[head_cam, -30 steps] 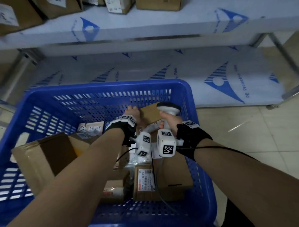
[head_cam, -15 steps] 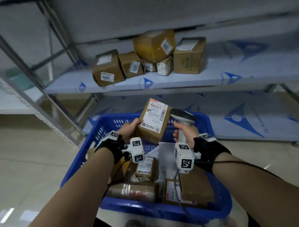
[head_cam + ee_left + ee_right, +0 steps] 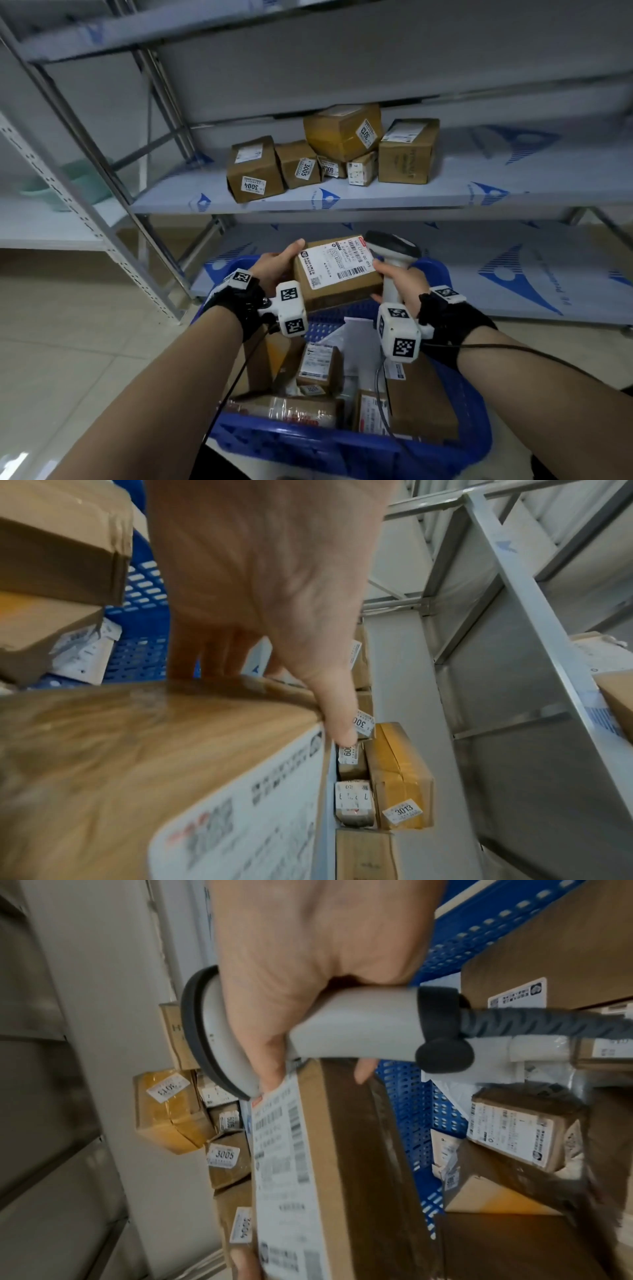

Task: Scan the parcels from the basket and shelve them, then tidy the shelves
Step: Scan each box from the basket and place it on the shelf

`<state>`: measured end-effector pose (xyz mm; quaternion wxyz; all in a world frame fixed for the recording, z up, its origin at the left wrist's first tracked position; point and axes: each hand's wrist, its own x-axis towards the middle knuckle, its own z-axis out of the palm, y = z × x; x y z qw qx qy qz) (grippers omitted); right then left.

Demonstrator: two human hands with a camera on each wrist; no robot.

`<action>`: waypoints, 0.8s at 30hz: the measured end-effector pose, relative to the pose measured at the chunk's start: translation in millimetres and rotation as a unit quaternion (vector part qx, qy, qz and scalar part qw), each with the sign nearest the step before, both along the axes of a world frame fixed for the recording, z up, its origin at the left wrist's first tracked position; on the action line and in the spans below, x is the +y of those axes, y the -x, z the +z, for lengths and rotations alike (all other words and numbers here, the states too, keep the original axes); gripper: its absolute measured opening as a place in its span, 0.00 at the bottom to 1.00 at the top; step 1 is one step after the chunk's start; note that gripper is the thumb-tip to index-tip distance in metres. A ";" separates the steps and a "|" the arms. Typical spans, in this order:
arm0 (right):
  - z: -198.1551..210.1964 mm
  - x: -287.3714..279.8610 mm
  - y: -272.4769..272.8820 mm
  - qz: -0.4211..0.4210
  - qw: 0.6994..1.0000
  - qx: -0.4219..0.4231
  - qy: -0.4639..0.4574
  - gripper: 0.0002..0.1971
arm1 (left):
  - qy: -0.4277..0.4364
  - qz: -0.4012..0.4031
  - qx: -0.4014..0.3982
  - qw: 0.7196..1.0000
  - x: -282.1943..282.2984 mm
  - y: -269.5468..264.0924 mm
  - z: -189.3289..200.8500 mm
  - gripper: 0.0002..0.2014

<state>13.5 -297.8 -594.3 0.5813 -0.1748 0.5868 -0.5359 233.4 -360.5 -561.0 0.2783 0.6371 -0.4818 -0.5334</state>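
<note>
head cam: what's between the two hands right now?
The labelled parcel, label up. The left hand grips its left edge; the right hand, wrapped round the scanner, touches its right edge. Head view shows it.

A pale green basin (image 3: 65, 186) sits on a white side shelf (image 3: 51, 226) at the left, behind a perforated grey upright (image 3: 78, 212). Beige floor tiles (image 3: 85, 359) spread below, glossy, with a bright reflection at the lower left corner. A grey wall (image 3: 342, 61) shows behind the metal racking.
</note>
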 end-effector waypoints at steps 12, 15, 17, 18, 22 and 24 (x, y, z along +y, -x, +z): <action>-9.7 -13.1 -6.3 -0.004 0.999 -0.031 0.014 0.27 | -0.056 -0.095 0.053 0.993 8.1 7.3 -8.5 0.26; -15.8 -10.9 -5.0 0.022 0.999 0.004 0.022 0.17 | -0.001 -0.045 0.014 0.999 0.8 0.1 -16.3 0.26; -19.5 -8.5 -4.9 0.043 0.998 0.013 0.032 0.06 | 0.020 -0.015 0.015 1.000 -2.1 -2.5 -21.1 0.25; -20.1 -7.3 -5.2 0.047 0.998 0.018 0.040 0.05 | 0.029 -0.005 0.016 0.999 -2.2 -2.8 -22.8 0.25; -21.9 -5.3 -4.1 0.051 0.997 0.033 0.044 0.05 | 0.045 0.015 0.039 0.998 -3.9 -4.8 -29.2 0.23; -22.1 -5.6 -3.6 0.050 0.997 0.031 0.043 0.05 | 0.043 0.020 0.050 0.998 -4.4 -4.3 -30.7 0.24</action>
